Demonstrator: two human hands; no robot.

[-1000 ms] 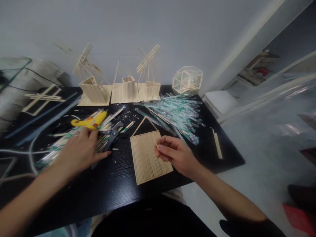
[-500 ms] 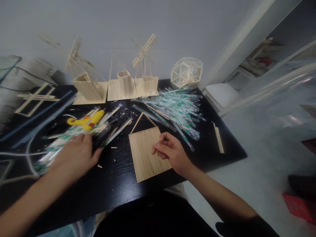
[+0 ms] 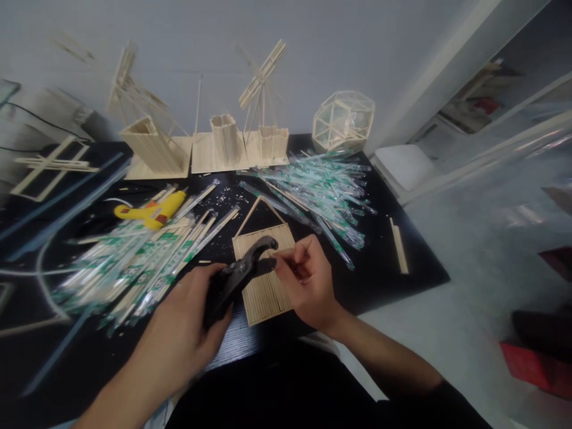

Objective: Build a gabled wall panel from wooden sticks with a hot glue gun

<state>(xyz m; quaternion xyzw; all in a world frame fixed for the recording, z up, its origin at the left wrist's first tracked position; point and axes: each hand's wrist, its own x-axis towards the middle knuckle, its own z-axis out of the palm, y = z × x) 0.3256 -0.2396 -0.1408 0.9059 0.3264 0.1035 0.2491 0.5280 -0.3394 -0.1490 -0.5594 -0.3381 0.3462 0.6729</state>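
My left hand (image 3: 190, 319) is closed around the black handles of a pair of pruning shears (image 3: 236, 280), whose jaws are apart and point right. My right hand (image 3: 309, 280) is pinched just beside the jaws, on what looks like a short wooden stick (image 3: 282, 255), mostly hidden by the fingers. Beneath both hands lies a flat panel of wooden sticks (image 3: 263, 295) with a triangular stick frame (image 3: 260, 202) at its far edge. The right hand covers the panel's right side.
A yellow glue gun (image 3: 154, 211) rests on wrapped chopsticks (image 3: 147, 268) at the left. Another wrapped pile (image 3: 326, 190) lies right of centre. Stick-built windmill models (image 3: 223, 143) and a faceted stick frame (image 3: 344, 122) stand along the wall. Loose sticks (image 3: 398, 247) lie near the right edge.
My left hand has picked up the pruning shears from beside the left pile and brought them over the panel. My right hand stays over the panel, now with its fingertips at the jaws.
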